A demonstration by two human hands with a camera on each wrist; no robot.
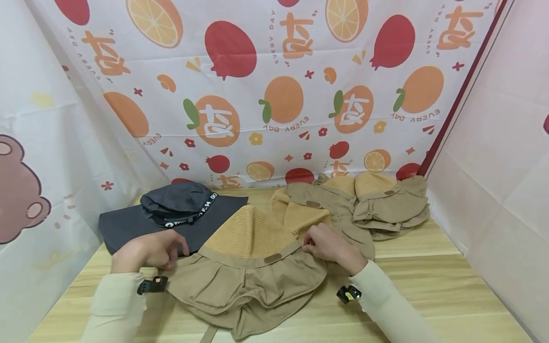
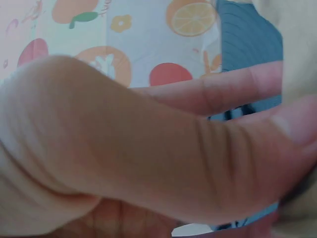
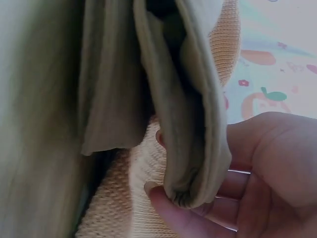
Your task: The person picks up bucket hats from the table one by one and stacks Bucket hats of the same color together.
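The front tan hat sits on the counter between the two hands, straw crown up, pleated cloth brim toward the person. The left hand is at the left side of the brim; its thumb and forefinger pinch the cloth. The right hand is at the right end of the hat band; its fingers pinch a folded cloth edge. The dark hat lies just beyond the left hand. Other tan hats lie beyond the right hand, near the fruit-print curtain.
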